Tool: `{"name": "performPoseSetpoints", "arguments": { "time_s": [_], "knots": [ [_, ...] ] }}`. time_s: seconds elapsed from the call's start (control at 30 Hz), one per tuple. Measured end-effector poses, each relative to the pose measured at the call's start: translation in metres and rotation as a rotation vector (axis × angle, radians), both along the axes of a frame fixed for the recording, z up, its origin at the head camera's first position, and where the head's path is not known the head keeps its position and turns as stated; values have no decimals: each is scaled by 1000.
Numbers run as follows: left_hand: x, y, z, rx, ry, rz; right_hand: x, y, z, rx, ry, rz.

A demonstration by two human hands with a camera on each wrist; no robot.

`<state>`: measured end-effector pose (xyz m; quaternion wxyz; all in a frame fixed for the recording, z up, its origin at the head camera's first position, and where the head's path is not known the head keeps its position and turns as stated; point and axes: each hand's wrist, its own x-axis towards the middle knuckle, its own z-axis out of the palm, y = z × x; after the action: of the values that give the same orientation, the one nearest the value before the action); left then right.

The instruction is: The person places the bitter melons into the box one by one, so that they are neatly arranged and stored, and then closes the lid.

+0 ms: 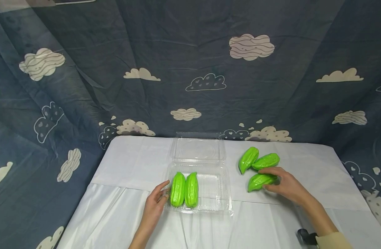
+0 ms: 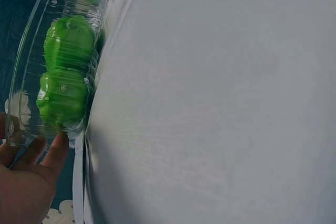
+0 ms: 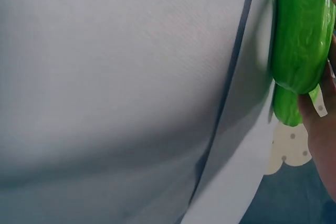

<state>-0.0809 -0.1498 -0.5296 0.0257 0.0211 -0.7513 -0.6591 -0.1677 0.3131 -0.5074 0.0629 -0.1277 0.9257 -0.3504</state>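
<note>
My right hand (image 1: 284,183) has its fingers and thumb around a ridged, glossy green bitter melon (image 1: 260,182) on the right part of the table. Two more bitter melons lie just behind it, one tilted upright in view (image 1: 249,159) and one slanting (image 1: 266,161). My left hand (image 1: 154,204) touches the left side of a clear plastic box (image 1: 213,211), its fingertips right at the rim. Inside the box, two bitter melons (image 1: 177,190) lie side by side in its left half. In the left wrist view, fingers (image 2: 56,156) rest against the box's end wall.
The box's hinged clear lid (image 1: 198,148) stands raised at the back. A white cloth (image 1: 122,207) covers the table. Behind and beside it hangs a dark blue curtain (image 1: 178,41) with cloud prints. A black wrist device (image 1: 306,237) sits by the right sleeve.
</note>
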Motion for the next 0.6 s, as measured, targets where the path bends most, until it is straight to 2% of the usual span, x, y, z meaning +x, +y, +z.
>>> {"name": "performPoseSetpoints", "arguments": {
  "time_s": [0.2,0.3,0.43,0.6],
  "knots": [
    [1,1,1,7,4,7,-3,1,2,1,-10,51],
    [2,0,2,23,-8,0,-4,1,2,-15,-43,70],
    [2,0,3,29,-8,-9,-2,1,-1,-57,-112,59],
    [1,0,1,21,-24,-5,-1,0,-5,-73,-125,30]
  ]
}}
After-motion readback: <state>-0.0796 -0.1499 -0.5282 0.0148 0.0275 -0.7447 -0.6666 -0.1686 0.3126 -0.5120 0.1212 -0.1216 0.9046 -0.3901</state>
